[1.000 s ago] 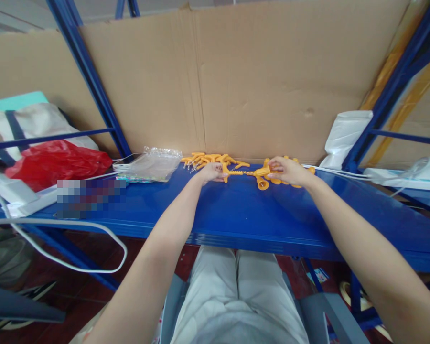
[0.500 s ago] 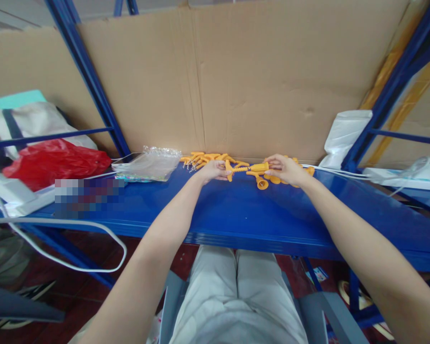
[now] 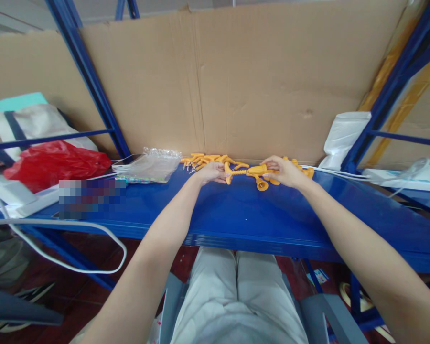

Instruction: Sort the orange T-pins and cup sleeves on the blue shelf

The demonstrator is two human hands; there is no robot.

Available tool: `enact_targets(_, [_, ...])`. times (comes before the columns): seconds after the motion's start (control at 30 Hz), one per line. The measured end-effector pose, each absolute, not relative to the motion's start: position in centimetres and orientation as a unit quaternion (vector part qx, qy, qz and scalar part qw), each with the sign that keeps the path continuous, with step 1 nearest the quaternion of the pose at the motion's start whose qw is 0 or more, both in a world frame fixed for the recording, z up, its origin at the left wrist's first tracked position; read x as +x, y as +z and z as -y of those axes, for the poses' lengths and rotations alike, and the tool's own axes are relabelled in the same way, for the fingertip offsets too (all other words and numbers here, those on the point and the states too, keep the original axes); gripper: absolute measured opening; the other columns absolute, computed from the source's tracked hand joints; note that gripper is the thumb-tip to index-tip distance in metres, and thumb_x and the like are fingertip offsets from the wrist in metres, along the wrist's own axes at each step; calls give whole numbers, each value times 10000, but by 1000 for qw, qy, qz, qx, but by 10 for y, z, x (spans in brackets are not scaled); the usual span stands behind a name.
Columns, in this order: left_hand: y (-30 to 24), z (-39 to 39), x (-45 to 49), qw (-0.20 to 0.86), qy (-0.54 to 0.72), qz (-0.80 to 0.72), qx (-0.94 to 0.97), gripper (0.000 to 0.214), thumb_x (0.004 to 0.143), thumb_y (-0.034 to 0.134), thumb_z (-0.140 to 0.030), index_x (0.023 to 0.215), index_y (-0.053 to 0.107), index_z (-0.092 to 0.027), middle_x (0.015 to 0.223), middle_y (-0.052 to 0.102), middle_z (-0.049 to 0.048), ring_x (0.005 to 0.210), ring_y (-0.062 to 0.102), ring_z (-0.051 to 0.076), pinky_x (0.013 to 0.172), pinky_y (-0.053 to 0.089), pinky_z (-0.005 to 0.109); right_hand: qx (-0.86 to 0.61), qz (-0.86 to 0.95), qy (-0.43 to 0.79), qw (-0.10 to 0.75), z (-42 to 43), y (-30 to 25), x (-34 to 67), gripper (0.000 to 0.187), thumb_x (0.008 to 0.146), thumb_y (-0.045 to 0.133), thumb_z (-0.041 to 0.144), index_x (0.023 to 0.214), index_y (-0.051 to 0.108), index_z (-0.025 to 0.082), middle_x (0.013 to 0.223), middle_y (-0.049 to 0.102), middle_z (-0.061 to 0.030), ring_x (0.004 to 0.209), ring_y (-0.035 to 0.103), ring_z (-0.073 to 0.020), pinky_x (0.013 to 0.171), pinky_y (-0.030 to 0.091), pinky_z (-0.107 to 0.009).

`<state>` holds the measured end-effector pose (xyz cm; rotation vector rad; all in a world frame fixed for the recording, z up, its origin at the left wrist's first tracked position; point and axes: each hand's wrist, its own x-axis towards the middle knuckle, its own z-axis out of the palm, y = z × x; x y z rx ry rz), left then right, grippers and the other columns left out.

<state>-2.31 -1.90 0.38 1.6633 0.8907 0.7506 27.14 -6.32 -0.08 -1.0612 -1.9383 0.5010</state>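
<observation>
My left hand (image 3: 211, 173) is closed on the orange T-shaped corkscrew handle (image 3: 228, 174), whose ridged shaft (image 3: 239, 172) points right. The shaft meets a hollow orange corkscrew body (image 3: 257, 169), and my right hand (image 3: 284, 172) grips that body near its right end. Both parts lie in one line just above the blue shelf. Below the body, a loose orange piece with a flared cup (image 3: 262, 184) rests on the shelf. Beyond my left hand is a pile of orange handles with metal spirals (image 3: 204, 158). More orange bodies (image 3: 308, 172) are partly hidden behind my right hand.
Clear plastic bags (image 3: 152, 165) lie on the blue shelf (image 3: 236, 210) left of the handle pile. Farther left are a red plastic bag (image 3: 57, 162) and a white cable (image 3: 107, 229). A cardboard sheet (image 3: 254, 81) stands behind. A white pouch (image 3: 346, 138) leans at the right post.
My right hand has shifted slightly left on the corkscrew body. The handle and body stay joined in line, and my left hand has hardly moved.
</observation>
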Motion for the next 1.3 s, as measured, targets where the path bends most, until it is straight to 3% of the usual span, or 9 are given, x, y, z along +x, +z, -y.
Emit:
enact_targets(0.37, [0, 12, -26, 544, 300, -362, 695, 149, 768, 792, -125, 870, 684, -110, 855, 756, 95, 750, 721, 147, 867, 602, 362, -423, 774, 203, 425, 64, -1, 270, 334, 686, 780, 257, 971, 608, 246, 1133, 730, -76, 1097, 699, -255, 1019, 541, -472])
enact_targets(0.57, [1, 14, -25, 527, 314, -371, 697, 167, 751, 803, -121, 863, 679, -106, 885, 743, 103, 792, 731, 176, 898, 596, 415, -439, 756, 228, 429, 59, -5, 272, 370, 651, 822, 321, 945, 611, 242, 1025, 740, -59, 1021, 717, -240, 969, 569, -457])
enact_targets(0.93, [1, 17, -22, 506, 347, -365, 701, 194, 729, 811, -88, 847, 660, -117, 821, 727, 69, 772, 714, 159, 840, 613, 382, -450, 751, 246, 417, 58, -7, 273, 303, 693, 817, 332, 907, 622, 243, 868, 735, -29, 907, 730, -221, 931, 577, -467])
enact_targets(1.3, [8, 27, -17, 482, 346, -392, 703, 146, 760, 761, -41, 834, 655, -110, 813, 726, 64, 739, 707, 144, 809, 612, 356, -424, 758, 239, 433, 63, -1, 272, 389, 648, 843, 303, 951, 605, 250, 1082, 720, -60, 1041, 709, -245, 950, 576, -440])
